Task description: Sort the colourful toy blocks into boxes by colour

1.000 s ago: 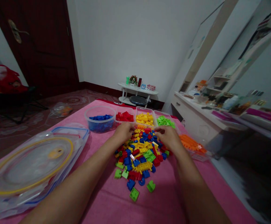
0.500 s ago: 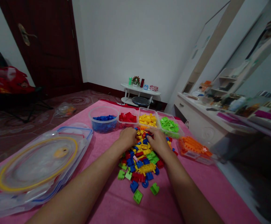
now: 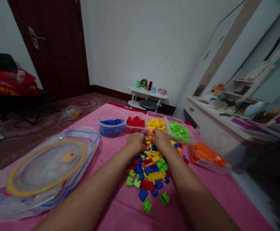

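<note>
A mixed heap of toy building blocks [image 3: 155,159] in yellow, blue, red and green lies on a pink cloth [image 3: 120,205]. My left hand [image 3: 136,142] is at the heap's far left edge, its fingers curled in among the blocks. Opposite it, my right hand [image 3: 162,141] reaches into the far part of the heap, bent at the knuckles. The fingertips of both hands are hidden, and what they hold cannot be made out. Just beyond stand a round tub of blue blocks [image 3: 112,129] and boxes of red blocks [image 3: 135,122], yellow blocks [image 3: 156,124] and green blocks [image 3: 178,129].
On the right sits a clear box of orange pieces [image 3: 207,154]. Stacked plastic lids [image 3: 46,170] cover the left side of the cloth. Farther off are a small white shelf table [image 3: 147,92], a dresser [image 3: 209,118] and a dark red door [image 3: 50,48].
The whole view has shifted slightly, so things sit farther right. My right hand's fingers have drawn in closer together over the far part of the heap. My left hand stays at its edge.
</note>
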Available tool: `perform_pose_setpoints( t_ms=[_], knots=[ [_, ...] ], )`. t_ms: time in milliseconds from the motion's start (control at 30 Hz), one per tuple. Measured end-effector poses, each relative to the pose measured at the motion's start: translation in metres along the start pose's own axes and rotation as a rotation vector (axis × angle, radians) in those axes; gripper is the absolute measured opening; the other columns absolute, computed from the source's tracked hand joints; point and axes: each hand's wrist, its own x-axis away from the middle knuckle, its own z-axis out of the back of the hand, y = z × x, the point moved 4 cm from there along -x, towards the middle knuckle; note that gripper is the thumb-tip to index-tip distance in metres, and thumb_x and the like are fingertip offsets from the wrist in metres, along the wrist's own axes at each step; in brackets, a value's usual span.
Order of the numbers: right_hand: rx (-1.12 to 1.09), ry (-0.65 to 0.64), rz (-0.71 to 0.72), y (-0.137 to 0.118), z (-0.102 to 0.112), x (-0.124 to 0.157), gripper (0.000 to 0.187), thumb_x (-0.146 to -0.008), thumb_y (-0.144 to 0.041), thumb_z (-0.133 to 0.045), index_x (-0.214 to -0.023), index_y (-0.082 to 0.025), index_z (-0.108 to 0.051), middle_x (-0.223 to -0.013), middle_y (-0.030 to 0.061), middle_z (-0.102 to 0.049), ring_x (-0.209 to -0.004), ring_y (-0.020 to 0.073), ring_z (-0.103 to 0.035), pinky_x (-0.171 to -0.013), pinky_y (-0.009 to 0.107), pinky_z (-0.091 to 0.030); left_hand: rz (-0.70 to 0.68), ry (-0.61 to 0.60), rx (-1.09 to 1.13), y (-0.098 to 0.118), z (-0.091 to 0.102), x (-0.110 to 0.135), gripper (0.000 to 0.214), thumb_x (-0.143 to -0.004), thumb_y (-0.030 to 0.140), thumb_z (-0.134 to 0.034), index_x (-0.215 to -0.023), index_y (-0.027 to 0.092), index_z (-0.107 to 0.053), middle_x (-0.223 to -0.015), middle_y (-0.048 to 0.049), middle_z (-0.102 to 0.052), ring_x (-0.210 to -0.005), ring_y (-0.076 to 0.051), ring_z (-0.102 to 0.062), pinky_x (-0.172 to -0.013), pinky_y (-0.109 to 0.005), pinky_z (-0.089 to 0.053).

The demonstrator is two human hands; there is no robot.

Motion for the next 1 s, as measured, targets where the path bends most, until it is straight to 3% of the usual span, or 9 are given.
perform_pose_setpoints(
  t_ms=[200,300,433,533,600,767,900,1000],
  knots=[
    [0.036,0.105,0.025,-0.006,0.007,0.004,0.018,-0.079,-0.014,-0.049,-0.084,-0.017,-0.066,-0.097,0.0132,-0.063,-0.092,0.0238,-0.060,-0.071,0.031,-0.045,0.017,0.026,0.080,-0.005,0.002,0.000,0.020,-0.064,0.024,-0.063,-0.082,0.024,-0.073,-0.090,-0.0082,-0.071,-0.086,-0.026,-0.065,-0.071,-0.033,-0.049],
    [-0.075,0.216,0.041,0.000,0.015,0.012,0.014,-0.078,-0.018,-0.050,-0.077,-0.018,-0.064,-0.087,0.0103,-0.065,-0.091,0.0244,-0.059,-0.072,0.032,-0.044,0.027,0.073,0.241,-0.015,0.001,-0.008,0.016,-0.064,0.024,-0.065,-0.077,0.021,-0.072,-0.081,-0.0065,-0.071,-0.079,-0.022,-0.065,-0.069,-0.031,-0.048],
    [-0.580,0.262,-0.081,0.016,0.017,0.026,0.012,-0.077,-0.029,-0.054,-0.077,-0.018,-0.059,-0.075,0.0046,-0.065,-0.072,0.0188,-0.061,-0.066,0.030,-0.046,0.011,0.103,0.797,-0.021,0.001,-0.017,0.020,-0.066,0.024,-0.068,-0.082,0.012,-0.069,-0.077,-0.0065,-0.070,-0.070,-0.016,-0.063,-0.063,-0.025,-0.048],
    [-1.100,0.167,-0.168,0.019,0.006,0.034,0.024,-0.074,-0.034,-0.058,-0.089,-0.017,-0.058,-0.072,0.0030,-0.064,-0.062,0.0154,-0.060,-0.050,0.023,-0.044,-0.061,0.026,1.225,-0.009,0.005,-0.014,0.029,-0.062,0.027,-0.074,-0.084,0.010,-0.066,-0.078,-0.0068,-0.069,-0.064,-0.013,-0.062,-0.058,-0.023,-0.048],
    [-1.385,0.048,-0.224,0.016,-0.001,0.037,0.032,-0.073,-0.036,-0.060,-0.098,-0.017,-0.057,-0.077,0.0029,-0.065,-0.058,0.0131,-0.060,-0.042,0.019,-0.040,-0.118,-0.002,1.336,0.001,0.009,-0.011,0.033,-0.056,0.029,-0.078,-0.080,0.010,-0.066,-0.073,-0.0054,-0.069,-0.061,-0.011,-0.060,-0.057,-0.022,-0.048],
    [-1.765,-0.147,-0.198,0.007,0.004,0.042,0.026,-0.075,-0.037,-0.062,-0.091,-0.017,-0.057,-0.077,0.0016,-0.062,-0.053,0.0078,-0.059,-0.040,0.015,-0.043,-0.195,0.098,1.251,0.014,0.013,-0.008,0.026,-0.058,0.027,-0.075,-0.074,0.010,-0.067,-0.071,-0.0058,-0.069,-0.061,-0.012,-0.061,-0.062,-0.023,-0.048],
    [-1.769,-0.164,-0.195,0.006,0.013,0.045,0.021,-0.077,-0.030,-0.063,-0.090,-0.016,-0.056,-0.072,-0.0003,-0.061,-0.052,0.0073,-0.059,-0.042,0.015,-0.048,-0.221,0.271,0.912,0.016,0.015,-0.007,0.016,-0.066,0.023,-0.066,-0.077,0.011,-0.069,-0.072,-0.0055,-0.069,-0.062,-0.013,-0.061,-0.059,-0.023,-0.046],
    [-1.700,-0.126,-0.237,0.008,0.016,0.047,0.023,-0.074,-0.021,-0.064,-0.094,-0.015,-0.055,-0.069,-0.0006,-0.061,-0.053,0.0080,-0.060,-0.047,0.017,-0.052,-0.235,0.330,0.638,0.023,0.020,-0.001,0.015,-0.068,0.017,-0.061,-0.079,0.014,-0.070,-0.071,-0.0036,-0.069,-0.062,-0.013,-0.060,-0.058,-0.022,-0.044]
  ],
)
